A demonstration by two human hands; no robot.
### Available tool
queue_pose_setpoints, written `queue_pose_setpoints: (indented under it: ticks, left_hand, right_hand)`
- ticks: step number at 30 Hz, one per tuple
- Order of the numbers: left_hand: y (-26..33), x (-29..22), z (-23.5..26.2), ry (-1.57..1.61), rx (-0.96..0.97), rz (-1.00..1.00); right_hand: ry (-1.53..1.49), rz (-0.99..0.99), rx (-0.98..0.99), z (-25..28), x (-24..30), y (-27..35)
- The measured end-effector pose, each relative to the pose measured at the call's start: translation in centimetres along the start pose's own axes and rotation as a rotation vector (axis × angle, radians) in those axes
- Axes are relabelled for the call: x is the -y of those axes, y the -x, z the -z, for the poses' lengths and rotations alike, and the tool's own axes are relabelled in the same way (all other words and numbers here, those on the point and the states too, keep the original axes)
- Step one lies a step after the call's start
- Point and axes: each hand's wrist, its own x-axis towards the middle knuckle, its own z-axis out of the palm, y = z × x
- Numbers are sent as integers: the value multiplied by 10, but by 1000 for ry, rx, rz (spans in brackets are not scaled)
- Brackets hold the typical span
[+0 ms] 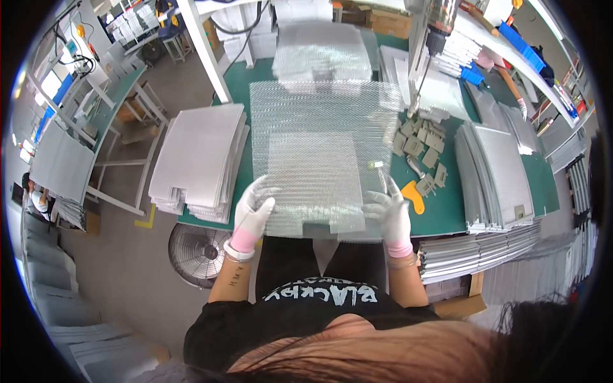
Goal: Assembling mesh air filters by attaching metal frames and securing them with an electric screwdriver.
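Head: left hand [255,207], right hand [391,210] (gloved) at mesh sheet [322,156].

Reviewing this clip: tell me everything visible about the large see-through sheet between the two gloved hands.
The sheet is roughly rectangular, silvery and translucent, with a fine mesh-like texture; its exact material is unclear. It lies broadly flat over the green table, near the wearer. A paler rectangle shows within its outline, though whether above or beneath is unclear. The left hand is at its near left edge, the right hand at its near right; firm grip cannot be confirmed.
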Motion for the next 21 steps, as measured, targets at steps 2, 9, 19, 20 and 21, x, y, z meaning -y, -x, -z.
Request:
queue_pose_setpoints:
  ticks: [2, 9, 19, 20, 21]
  left_hand:
    - [17, 21, 0, -49, -43, 36]
    - [2, 29, -6, -955, -80, 59]
    - [0, 71, 5, -1105, -64, -7]
    - [-1, 76, 7, -1097, -72, -40]
    - [-1, 76, 7, -1090, -80, -70]
  right_hand:
    - [1053, 208, -181, -21, -5, 10]
    - [1549, 283, -257, -17, -28, -21]
    - [1631, 118, -211, 14, -57, -30]
    - [1637, 120, -200, 14, -56, -30]
    - [1641, 119, -187, 15, -56, -29]
